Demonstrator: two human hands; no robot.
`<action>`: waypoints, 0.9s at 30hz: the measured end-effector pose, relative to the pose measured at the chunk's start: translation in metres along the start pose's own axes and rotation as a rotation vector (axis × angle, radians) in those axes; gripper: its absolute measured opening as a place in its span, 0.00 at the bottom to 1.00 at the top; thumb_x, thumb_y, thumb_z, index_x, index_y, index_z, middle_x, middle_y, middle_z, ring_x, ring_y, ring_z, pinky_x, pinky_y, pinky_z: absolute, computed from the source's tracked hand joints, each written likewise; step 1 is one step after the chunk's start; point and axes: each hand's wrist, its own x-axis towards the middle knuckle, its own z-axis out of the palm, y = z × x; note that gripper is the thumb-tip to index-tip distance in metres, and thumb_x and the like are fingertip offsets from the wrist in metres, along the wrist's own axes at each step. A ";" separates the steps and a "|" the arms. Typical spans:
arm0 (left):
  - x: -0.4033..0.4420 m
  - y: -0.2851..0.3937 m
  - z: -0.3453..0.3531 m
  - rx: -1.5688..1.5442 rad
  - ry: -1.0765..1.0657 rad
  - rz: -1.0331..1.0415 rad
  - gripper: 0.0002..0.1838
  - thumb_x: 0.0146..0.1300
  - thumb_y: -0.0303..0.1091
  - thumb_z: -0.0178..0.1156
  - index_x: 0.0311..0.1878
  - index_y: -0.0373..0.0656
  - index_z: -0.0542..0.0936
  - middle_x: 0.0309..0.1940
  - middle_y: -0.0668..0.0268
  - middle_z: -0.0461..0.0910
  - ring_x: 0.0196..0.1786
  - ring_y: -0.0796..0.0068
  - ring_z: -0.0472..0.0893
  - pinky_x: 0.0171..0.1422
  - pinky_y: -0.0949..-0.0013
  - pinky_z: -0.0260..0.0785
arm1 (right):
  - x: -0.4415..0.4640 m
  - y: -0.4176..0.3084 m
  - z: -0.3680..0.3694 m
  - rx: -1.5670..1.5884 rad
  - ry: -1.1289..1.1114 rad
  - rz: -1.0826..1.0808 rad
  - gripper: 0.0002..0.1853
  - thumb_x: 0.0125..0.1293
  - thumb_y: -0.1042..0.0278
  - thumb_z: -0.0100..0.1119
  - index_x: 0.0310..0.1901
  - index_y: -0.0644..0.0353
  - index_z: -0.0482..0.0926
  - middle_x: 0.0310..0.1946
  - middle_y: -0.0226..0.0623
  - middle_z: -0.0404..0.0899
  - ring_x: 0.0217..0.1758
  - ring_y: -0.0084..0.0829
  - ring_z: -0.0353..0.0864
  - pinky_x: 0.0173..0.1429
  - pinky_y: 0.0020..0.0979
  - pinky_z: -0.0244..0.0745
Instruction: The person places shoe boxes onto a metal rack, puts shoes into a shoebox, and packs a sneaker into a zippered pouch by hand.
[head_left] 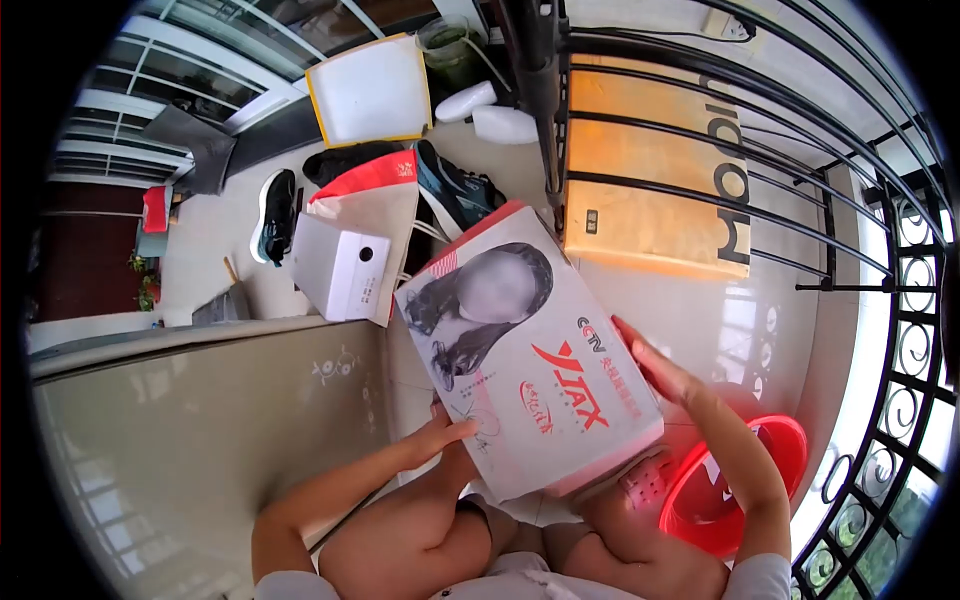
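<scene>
A large white cardboard box (pixel 520 350) with red "YJAX" lettering and a printed portrait is tilted in front of me, above my knees. My left hand (pixel 440 435) grips its lower left edge, thumb on the printed face and the other fingers mostly hidden. Along the right edge lies my right hand (pixel 655 365), its fingers pressed to the side. The box is held between both hands. Just beyond its upper left corner are a white shoe box (pixel 340 265) and a red-and-white paper bag (pixel 385 190).
Dark sneakers (pixel 272 215) stand on the floor at left. A large orange box (pixel 650 160) sits behind the black metal rack (pixel 660 120). A red basin (pixel 785 450) is by my right arm. A low beige panel (pixel 230 430) borders my left side.
</scene>
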 end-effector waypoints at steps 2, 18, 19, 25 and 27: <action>-0.009 0.031 0.005 0.004 -0.105 -0.024 0.47 0.59 0.65 0.54 0.73 0.46 0.51 0.70 0.65 0.54 0.71 0.68 0.55 0.72 0.60 0.48 | 0.005 0.007 -0.014 -0.062 0.050 0.060 0.44 0.66 0.32 0.35 0.72 0.59 0.45 0.73 0.39 0.46 0.75 0.34 0.43 0.74 0.36 0.40; -0.067 0.233 0.055 0.411 -0.377 0.330 0.46 0.64 0.72 0.27 0.56 0.36 0.75 0.51 0.55 0.76 0.55 0.65 0.73 0.59 0.67 0.64 | -0.025 -0.013 -0.046 0.151 0.318 0.075 0.37 0.69 0.33 0.28 0.66 0.55 0.62 0.61 0.38 0.68 0.61 0.32 0.68 0.66 0.35 0.58; -0.065 0.243 0.056 0.401 -0.375 0.326 0.46 0.64 0.72 0.27 0.56 0.36 0.75 0.51 0.55 0.76 0.55 0.65 0.73 0.59 0.67 0.64 | -0.027 -0.013 -0.045 0.161 0.365 0.084 0.36 0.70 0.36 0.27 0.65 0.58 0.63 0.60 0.40 0.69 0.60 0.32 0.68 0.66 0.35 0.59; -0.051 0.260 0.059 0.465 -0.408 0.437 0.34 0.68 0.61 0.41 0.56 0.36 0.74 0.47 0.62 0.79 0.50 0.71 0.76 0.53 0.69 0.67 | -0.034 -0.016 -0.043 0.300 0.493 0.024 0.35 0.70 0.38 0.30 0.62 0.61 0.65 0.59 0.43 0.69 0.61 0.33 0.68 0.66 0.35 0.59; -0.046 0.257 0.057 0.442 -0.428 0.496 0.30 0.67 0.57 0.47 0.56 0.36 0.74 0.48 0.62 0.79 0.51 0.73 0.76 0.54 0.68 0.67 | -0.041 -0.017 -0.043 0.339 0.520 -0.053 0.34 0.70 0.38 0.32 0.62 0.62 0.65 0.59 0.43 0.69 0.62 0.34 0.68 0.66 0.35 0.59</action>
